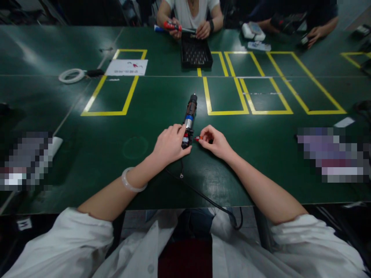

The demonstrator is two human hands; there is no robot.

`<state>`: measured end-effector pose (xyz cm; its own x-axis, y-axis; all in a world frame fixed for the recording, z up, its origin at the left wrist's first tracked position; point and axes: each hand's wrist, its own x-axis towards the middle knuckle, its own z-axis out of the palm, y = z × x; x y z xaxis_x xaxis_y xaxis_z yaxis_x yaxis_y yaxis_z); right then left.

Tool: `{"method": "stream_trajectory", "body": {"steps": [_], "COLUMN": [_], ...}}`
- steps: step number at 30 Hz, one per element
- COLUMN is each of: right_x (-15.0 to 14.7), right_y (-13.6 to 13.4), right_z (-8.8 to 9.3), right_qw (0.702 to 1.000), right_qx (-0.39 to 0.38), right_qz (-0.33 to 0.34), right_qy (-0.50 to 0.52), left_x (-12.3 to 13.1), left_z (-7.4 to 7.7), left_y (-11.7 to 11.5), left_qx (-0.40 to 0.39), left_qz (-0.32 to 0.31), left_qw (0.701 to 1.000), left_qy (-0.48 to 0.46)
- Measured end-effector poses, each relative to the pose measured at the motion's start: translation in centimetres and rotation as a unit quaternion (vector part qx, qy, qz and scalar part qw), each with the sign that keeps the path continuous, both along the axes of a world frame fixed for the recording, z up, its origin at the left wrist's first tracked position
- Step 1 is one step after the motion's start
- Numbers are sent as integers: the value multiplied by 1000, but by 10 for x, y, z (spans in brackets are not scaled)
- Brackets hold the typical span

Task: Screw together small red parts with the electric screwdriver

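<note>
1. As the left hand [171, 143] lies over the near end of a cylindrical tool [190, 112] on the green table [156, 92], its grip closed about it with the thumb on the near side, the right hand [216, 143] pinches a small red-and-orange piece [198, 138] just beside it; whether piece and tool touch cannot be told.

2. Black cord [203, 196] trails between the forearms and over the table's near edge; a small metal ring [181, 176] lies nearby. The left hand hides part of the tool.

3. Yellow tape [104, 113] outlines rectangles beyond the hands. At far left, a white coiled cable [69, 81] lies beside a white sheet [116, 66].

4. Across the table, a co-worker [193, 11] holds a red-handled tool [172, 26] over a black tray [196, 64] of small parts. Another person's hand [317, 34] appears farther right, near a white case [255, 31].

5. Pixelation masks objects at either side. The sheet bears a printed line and a red-and-dark picture; its characters are too small to read.
</note>
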<state>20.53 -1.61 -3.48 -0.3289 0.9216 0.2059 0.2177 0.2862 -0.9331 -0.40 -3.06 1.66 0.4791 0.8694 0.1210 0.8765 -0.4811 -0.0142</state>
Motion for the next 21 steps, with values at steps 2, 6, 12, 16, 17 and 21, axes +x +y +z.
{"method": "stream_trajectory", "body": {"steps": [2,6,12,16,17,21], "right_x": [0,0,1,4,4,5], "right_y": [0,0,-2,-1,-1,0], "right_z": [0,0,2,5,5,7], "right_qw": [1000,999,993,992,993,994], "right_qx": [10,34,83,88,88,80], "right_qz": [-2,-1,19,29,28,21], "right_qy": [-6,-22,-81,-81,-77,-77], "left_x": [6,9,8,8,8,7], "left_z": [-1,-3,-6,-6,-5,-5], "left_y": [-5,-9,-8,-8,-8,-8], "left_qx": [-1,-8,-5,-4,-4,-1], "left_qz": [-16,-26,-31,-31,-31,-33], "left_qw": [1000,999,999,998,998,998], "left_qy": [-8,-22,-44,-47,-47,-46]}}
